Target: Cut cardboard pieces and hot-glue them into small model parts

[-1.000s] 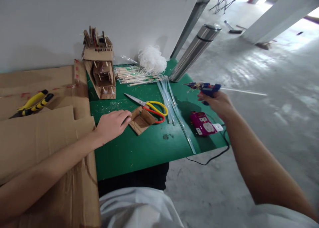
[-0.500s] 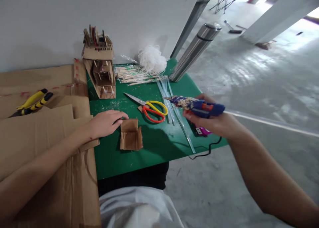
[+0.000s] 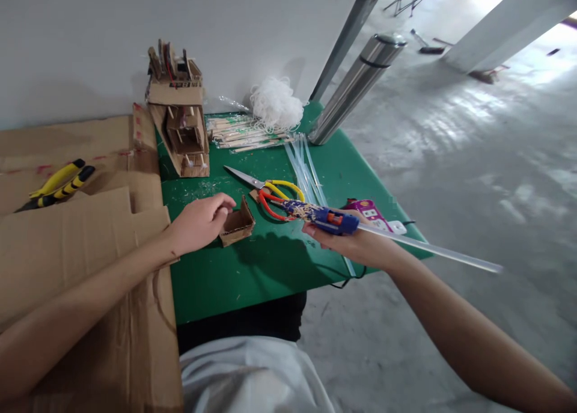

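Observation:
My right hand [image 3: 345, 243] is closed around a blue hot glue gun [image 3: 322, 216], its nozzle pointing left over the scissors' handles. Hardened glue strands cling to its front, and a long clear glue stick [image 3: 433, 250] sticks out of its back. My left hand [image 3: 202, 220], fingers curled, grips the left side of a small open cardboard box [image 3: 237, 228]; the fingertips are partly hidden. Scissors [image 3: 270, 190] with one yellow and one red-orange handle lie just beyond the box.
Behind stand a cardboard model [image 3: 183, 115], bagged wooden sticks [image 3: 246, 133], a white string bundle [image 3: 277, 105] and a steel flask [image 3: 356, 91]. Loose glue sticks [image 3: 304, 166] and a purple power strip [image 3: 370, 213] lie right. Pliers [image 3: 61, 184] rest on cardboard sheets [image 3: 90, 238] at left.
My right hand has brought the glue gun left and down, closer to the box, uncovering the power strip. The box has turned and tilted at my left hand, whose fingers are more curled.

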Action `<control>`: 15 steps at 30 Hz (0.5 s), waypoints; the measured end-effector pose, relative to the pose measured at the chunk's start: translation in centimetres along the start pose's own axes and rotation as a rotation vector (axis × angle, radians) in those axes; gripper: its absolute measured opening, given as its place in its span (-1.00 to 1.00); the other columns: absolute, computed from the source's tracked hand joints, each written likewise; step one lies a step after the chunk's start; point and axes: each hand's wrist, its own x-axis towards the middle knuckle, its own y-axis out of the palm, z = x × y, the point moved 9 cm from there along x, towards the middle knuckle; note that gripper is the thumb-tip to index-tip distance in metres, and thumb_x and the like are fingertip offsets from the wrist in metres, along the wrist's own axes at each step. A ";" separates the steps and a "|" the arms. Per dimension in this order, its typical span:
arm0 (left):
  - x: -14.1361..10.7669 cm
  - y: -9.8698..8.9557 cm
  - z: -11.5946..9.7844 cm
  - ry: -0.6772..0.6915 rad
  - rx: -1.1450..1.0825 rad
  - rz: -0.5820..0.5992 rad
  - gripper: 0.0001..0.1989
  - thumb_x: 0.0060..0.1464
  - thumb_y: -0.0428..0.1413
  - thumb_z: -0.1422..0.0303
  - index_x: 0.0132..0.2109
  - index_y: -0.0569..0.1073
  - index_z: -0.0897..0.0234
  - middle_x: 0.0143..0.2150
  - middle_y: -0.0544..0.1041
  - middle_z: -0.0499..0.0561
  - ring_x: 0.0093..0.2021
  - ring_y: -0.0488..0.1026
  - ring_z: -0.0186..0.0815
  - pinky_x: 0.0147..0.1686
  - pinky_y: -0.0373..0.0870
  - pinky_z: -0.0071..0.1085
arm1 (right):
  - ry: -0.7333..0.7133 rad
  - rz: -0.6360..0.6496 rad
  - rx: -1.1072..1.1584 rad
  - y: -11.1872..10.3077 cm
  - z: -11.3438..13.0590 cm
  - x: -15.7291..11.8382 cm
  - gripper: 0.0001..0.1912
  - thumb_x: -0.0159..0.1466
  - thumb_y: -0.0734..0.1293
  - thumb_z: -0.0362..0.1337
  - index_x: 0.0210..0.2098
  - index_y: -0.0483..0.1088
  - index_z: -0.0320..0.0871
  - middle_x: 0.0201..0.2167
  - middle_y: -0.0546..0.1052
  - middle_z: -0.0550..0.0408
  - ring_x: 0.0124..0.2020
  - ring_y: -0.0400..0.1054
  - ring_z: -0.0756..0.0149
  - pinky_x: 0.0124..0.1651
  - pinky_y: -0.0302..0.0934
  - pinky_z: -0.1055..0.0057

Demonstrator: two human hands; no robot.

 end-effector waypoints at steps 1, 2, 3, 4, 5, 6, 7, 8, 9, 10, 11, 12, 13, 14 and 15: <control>0.2 -0.1 0.5 -0.072 -0.043 0.005 -0.70 0.36 -0.11 0.15 0.05 0.39 0.16 -0.02 0.62 0.02 -0.09 0.57 -0.21 -0.15 0.46 -0.27 | 0.010 -0.004 0.013 0.0 0.0 -0.1 -0.66 0.14 0.43 0.06 -0.42 0.45 -0.10 -0.62 0.44 0.12 -0.59 0.33 0.26 -0.53 0.22 0.35; 0.4 0.0 0.8 -0.127 -0.074 0.015 -0.62 0.33 -0.08 0.04 0.09 0.35 0.16 0.00 0.62 0.05 -0.10 0.59 -0.19 -0.19 0.47 -0.28 | 0.024 -0.009 0.029 0.0 0.1 -0.2 -0.64 0.11 0.43 0.08 -0.41 0.45 -0.10 -0.61 0.44 0.12 -0.59 0.32 0.27 -0.52 0.24 0.35; 0.6 0.1 0.8 -0.158 -0.088 0.026 -0.53 0.28 -0.05 -0.05 0.13 0.31 0.16 0.03 0.61 0.08 -0.11 0.60 -0.17 -0.20 0.47 -0.28 | 0.045 -0.012 0.045 -0.1 0.1 -0.4 -0.62 0.09 0.43 0.10 -0.40 0.45 -0.09 -0.61 0.44 0.13 -0.59 0.32 0.28 -0.51 0.25 0.34; 0.8 0.3 0.6 -0.165 -0.087 0.037 -0.42 0.23 -0.03 -0.13 0.19 0.25 0.16 0.07 0.59 0.12 -0.10 0.60 -0.16 -0.21 0.47 -0.28 | 0.067 -0.011 0.055 -0.1 0.1 -0.5 -0.60 0.08 0.43 0.12 -0.39 0.45 -0.09 -0.61 0.43 0.13 -0.58 0.32 0.28 -0.51 0.26 0.34; 1.0 0.6 0.2 -0.157 -0.070 0.048 -0.33 0.19 -0.01 -0.17 0.25 0.20 0.16 0.11 0.58 0.15 -0.09 0.60 -0.14 -0.21 0.47 -0.28 | 0.080 0.003 0.058 -0.1 0.1 -0.6 -0.59 0.08 0.41 0.14 -0.38 0.46 -0.09 -0.62 0.43 0.13 -0.57 0.33 0.27 -0.50 0.27 0.34; 1.1 0.8 -0.2 -0.143 -0.039 0.060 -0.26 0.16 -0.01 -0.20 0.29 0.16 0.16 0.14 0.56 0.17 -0.07 0.60 -0.12 -0.20 0.47 -0.27 | 0.078 0.030 0.052 0.0 0.1 -0.6 -0.59 0.09 0.40 0.15 -0.38 0.47 -0.08 -0.62 0.43 0.13 -0.56 0.34 0.26 -0.49 0.27 0.33; 1.2 1.1 -0.7 -0.130 0.001 0.072 -0.22 0.15 -0.01 -0.22 0.33 0.13 0.17 0.15 0.55 0.19 -0.04 0.59 -0.09 -0.18 0.47 -0.26 | 0.063 0.062 0.045 0.2 0.2 -0.6 -0.59 0.10 0.39 0.15 -0.39 0.48 -0.08 -0.62 0.43 0.12 -0.55 0.35 0.25 -0.48 0.28 0.33; 1.2 1.3 -1.1 -0.121 0.040 0.087 -0.19 0.15 -0.02 -0.22 0.35 0.13 0.19 0.17 0.54 0.21 0.00 0.58 -0.05 -0.15 0.46 -0.24 | 0.041 0.090 0.042 0.2 0.2 -0.6 -0.59 0.12 0.38 0.15 -0.39 0.49 -0.08 -0.61 0.43 0.11 -0.55 0.36 0.25 -0.47 0.27 0.33; 1.2 1.6 -1.5 -0.114 0.070 0.107 -0.18 0.16 -0.04 -0.22 0.37 0.13 0.21 0.19 0.52 0.22 0.06 0.55 -0.02 -0.11 0.46 -0.22 | 0.017 0.111 0.047 0.3 0.2 -0.6 -0.59 0.14 0.37 0.15 -0.39 0.49 -0.09 -0.61 0.44 0.11 -0.55 0.36 0.26 -0.47 0.27 0.34; 1.2 1.9 -1.7 -0.109 0.089 0.132 -0.18 0.17 -0.06 -0.21 0.38 0.13 0.23 0.21 0.50 0.23 0.11 0.52 0.01 -0.07 0.45 -0.19 | -0.005 0.127 0.057 0.3 0.2 -0.5 -0.59 0.16 0.36 0.14 -0.39 0.50 -0.09 -0.60 0.44 0.11 -0.55 0.35 0.28 -0.48 0.25 0.34; 1.1 2.1 -1.9 -0.106 0.098 0.156 -0.17 0.18 -0.07 -0.21 0.39 0.13 0.24 0.24 0.48 0.24 0.15 0.49 0.02 -0.03 0.44 -0.18 | -0.018 0.134 0.070 0.3 0.0 -0.5 -0.59 0.18 0.35 0.14 -0.38 0.50 -0.10 -0.59 0.44 0.11 -0.56 0.33 0.30 -0.50 0.23 0.36; 1.0 2.2 -2.0 -0.103 0.098 0.175 -0.15 0.18 -0.08 -0.22 0.40 0.12 0.25 0.27 0.45 0.24 0.19 0.46 0.03 0.01 0.42 -0.16 | -0.024 0.135 0.084 0.3 -0.2 -0.4 -0.59 0.19 0.35 0.13 -0.37 0.51 -0.11 -0.58 0.43 0.11 -0.56 0.32 0.31 -0.51 0.22 0.37; 0.8 2.3 -2.1 -0.100 0.093 0.192 -0.13 0.17 -0.08 -0.23 0.41 0.12 0.25 0.29 0.43 0.24 0.22 0.44 0.04 0.04 0.41 -0.15 | -0.026 0.140 0.092 0.4 -0.3 -0.4 -0.59 0.20 0.34 0.12 -0.36 0.51 -0.11 -0.57 0.43 0.11 -0.56 0.30 0.33 -0.52 0.21 0.37; 0.7 2.4 -2.1 -0.096 0.088 0.209 -0.12 0.16 -0.08 -0.25 0.41 0.12 0.25 0.31 0.41 0.23 0.24 0.42 0.04 0.06 0.40 -0.14 | -0.025 0.151 0.093 0.5 -0.4 -0.4 -0.59 0.20 0.34 0.12 -0.36 0.51 -0.12 -0.57 0.43 0.11 -0.57 0.29 0.34 -0.52 0.21 0.38; 0.5 2.5 -2.2 -0.089 0.085 0.223 -0.12 0.15 -0.07 -0.25 0.41 0.13 0.24 0.31 0.41 0.22 0.24 0.41 0.05 0.08 0.39 -0.13 | -0.023 0.157 0.089 0.6 -0.5 -0.4 -0.58 0.21 0.34 0.12 -0.37 0.51 -0.13 -0.57 0.43 0.11 -0.57 0.28 0.35 -0.52 0.21 0.38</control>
